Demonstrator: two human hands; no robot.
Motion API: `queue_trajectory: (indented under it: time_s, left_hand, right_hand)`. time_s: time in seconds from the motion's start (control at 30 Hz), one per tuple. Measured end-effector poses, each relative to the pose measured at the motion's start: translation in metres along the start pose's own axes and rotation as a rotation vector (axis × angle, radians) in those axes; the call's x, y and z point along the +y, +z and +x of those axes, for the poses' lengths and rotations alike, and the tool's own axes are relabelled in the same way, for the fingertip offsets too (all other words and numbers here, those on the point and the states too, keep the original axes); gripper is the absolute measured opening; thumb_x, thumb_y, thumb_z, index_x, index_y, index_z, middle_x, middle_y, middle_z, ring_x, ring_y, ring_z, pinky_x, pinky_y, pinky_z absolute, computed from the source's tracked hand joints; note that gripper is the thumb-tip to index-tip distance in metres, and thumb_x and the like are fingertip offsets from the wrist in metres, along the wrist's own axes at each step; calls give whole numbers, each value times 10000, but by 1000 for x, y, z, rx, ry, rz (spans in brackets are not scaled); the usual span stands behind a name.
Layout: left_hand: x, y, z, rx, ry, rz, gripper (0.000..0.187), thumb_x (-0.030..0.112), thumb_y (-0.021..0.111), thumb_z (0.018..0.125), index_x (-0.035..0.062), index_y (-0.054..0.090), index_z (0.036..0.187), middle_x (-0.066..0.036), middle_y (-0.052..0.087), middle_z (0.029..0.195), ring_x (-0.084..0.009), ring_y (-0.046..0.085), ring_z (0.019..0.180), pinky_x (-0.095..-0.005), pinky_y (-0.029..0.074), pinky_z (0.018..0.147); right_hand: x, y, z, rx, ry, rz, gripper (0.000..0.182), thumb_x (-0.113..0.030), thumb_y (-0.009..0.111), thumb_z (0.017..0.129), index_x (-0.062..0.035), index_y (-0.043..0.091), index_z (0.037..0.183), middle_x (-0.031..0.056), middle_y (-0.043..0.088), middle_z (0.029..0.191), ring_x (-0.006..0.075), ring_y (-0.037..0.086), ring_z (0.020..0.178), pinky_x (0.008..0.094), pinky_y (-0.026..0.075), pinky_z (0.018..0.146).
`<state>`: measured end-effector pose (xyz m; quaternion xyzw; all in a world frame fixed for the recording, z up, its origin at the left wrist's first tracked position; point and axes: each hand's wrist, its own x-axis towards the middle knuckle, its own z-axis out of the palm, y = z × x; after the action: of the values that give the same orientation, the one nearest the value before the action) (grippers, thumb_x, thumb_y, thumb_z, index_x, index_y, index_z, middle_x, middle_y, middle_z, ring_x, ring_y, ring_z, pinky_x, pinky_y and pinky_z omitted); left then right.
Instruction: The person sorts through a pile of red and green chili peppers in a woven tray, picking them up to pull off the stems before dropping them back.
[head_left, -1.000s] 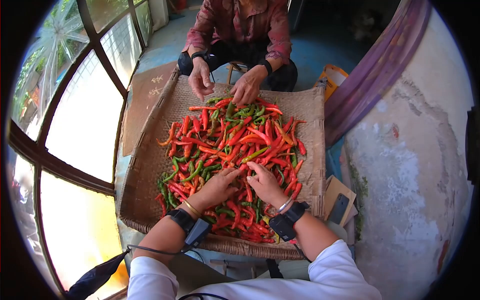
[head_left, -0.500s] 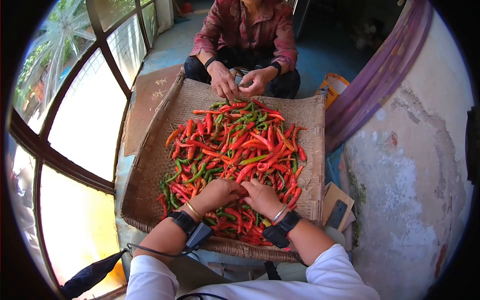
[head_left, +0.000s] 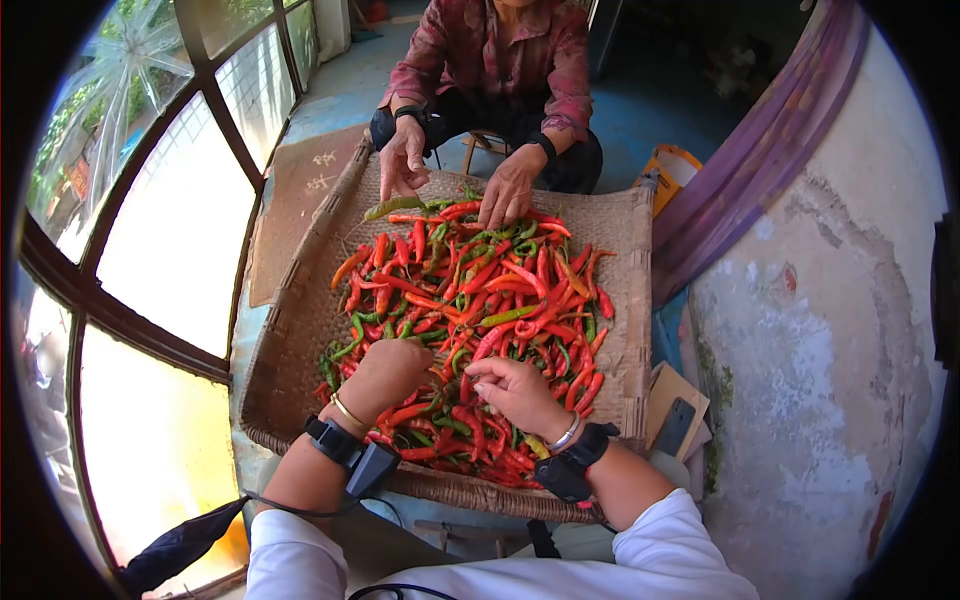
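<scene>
A heap of red, orange and green chili peppers (head_left: 490,290) lies in a large woven tray (head_left: 300,330) in front of me. Over the left part of the heap is my left hand (head_left: 385,375), back upward and bent at the wrist, its fingertips hidden behind the hand. Beside it, low over the middle of the heap, my right hand (head_left: 520,395) points left with loosely bent fingers, thumb and fingertips a little apart. No pepper shows between them. Both wrists carry a bracelet and a black strapped device.
Across the tray sits another person, whose hands (head_left: 508,190) are at the far peppers, near a long green chili (head_left: 392,207). Windows (head_left: 160,230) line the left. To the right are a purple curtain (head_left: 740,170), a worn wall (head_left: 810,330) and a phone (head_left: 675,428) on a board.
My hands have come apart: the left moved left over the heap, the right slightly right and down. The other person's hands also separated, one toward the tray's left side and one onto the peppers.
</scene>
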<state>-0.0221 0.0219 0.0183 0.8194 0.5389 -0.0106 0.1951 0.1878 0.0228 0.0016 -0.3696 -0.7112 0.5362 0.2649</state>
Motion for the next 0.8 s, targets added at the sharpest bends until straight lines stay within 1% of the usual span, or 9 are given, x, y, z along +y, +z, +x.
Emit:
queue_trajectory:
  time_s: [0.1, 0.17, 0.37, 0.5, 0.6, 0.67, 0.7, 0.77, 0.8]
  left_hand:
    - [10, 5, -1, 173, 244, -252, 257, 234, 644, 719, 48, 581, 885, -113, 596, 819, -263, 586, 757, -369, 463, 613]
    - [27, 7, -1, -11, 347, -748, 220, 214, 624, 772, 31, 563, 880, -113, 577, 745, -221, 581, 698, -334, 447, 591]
    - [27, 13, 3, -153, 145, -699, 227, 239, 594, 817, 19, 554, 856, -109, 534, 576, -172, 572, 582, -306, 440, 542]
    - [21, -5, -2, -260, 28, -784, 294, 310, 550, 850, 18, 570, 817, -38, 534, 586, -116, 492, 514, -268, 414, 499]
    - [0, -5, 11, -113, -135, -839, 262, 286, 547, 856, 46, 593, 952, -5, 604, 715, -78, 544, 651, -239, 454, 577]
    - [-2, -3, 16, 358, 117, -1440, 639, 222, 547, 857, 69, 189, 1364, -103, 410, 1258, -135, 547, 864, -270, 464, 751]
    - [1, -16, 16, 508, 120, -1456, 670, 186, 536, 863, 58, 120, 1373, -131, 266, 1350, -152, 524, 961, -272, 449, 801]
    - [-5, -17, 21, 726, 54, -1407, 603, 187, 550, 856, 52, 224, 1344, -107, 367, 1285, -148, 527, 964, -274, 455, 793]
    - [-12, -11, 22, 626, 10, -1244, 527, 187, 558, 845, 50, 312, 1291, -97, 421, 1242, -153, 553, 913, -270, 463, 769]
  right_hand:
    - [-12, 2, -1, 3, 214, 427, 203, -64, 519, 831, 2, 534, 1022, 12, 536, 710, 49, 502, 550, 209, 437, 496]
    - [-13, -1, -1, 75, 218, 746, 180, -60, 503, 848, -13, 528, 1020, 26, 548, 759, 58, 508, 548, 190, 447, 497]
    - [3, -10, 1, 178, 144, 1039, 159, -76, 500, 852, -23, 529, 999, 50, 576, 807, 91, 552, 583, 218, 477, 504]
    - [4, -18, 3, 467, 205, 970, 252, -104, 478, 869, -30, 465, 1110, 63, 569, 890, 109, 579, 655, 234, 488, 529]
    - [11, -23, 4, 497, 266, 931, 233, -111, 475, 871, -24, 470, 1087, 66, 568, 893, 111, 580, 651, 222, 471, 511]
    - [14, -21, 3, 464, 270, 933, 214, -113, 476, 871, -21, 476, 1065, 68, 570, 882, 106, 578, 641, 209, 451, 493]
    - [12, -19, 4, 465, 269, 917, 209, -110, 478, 870, -19, 477, 1058, 67, 573, 873, 102, 576, 634, 203, 440, 484]
    - [13, -18, 4, 444, 273, 899, 195, -107, 476, 870, -23, 487, 1046, 65, 576, 865, 100, 573, 632, 201, 441, 486]
    - [13, -17, 4, 442, 296, 903, 195, -107, 476, 870, -23, 487, 1046, 65, 576, 865, 100, 573, 632, 201, 441, 486]
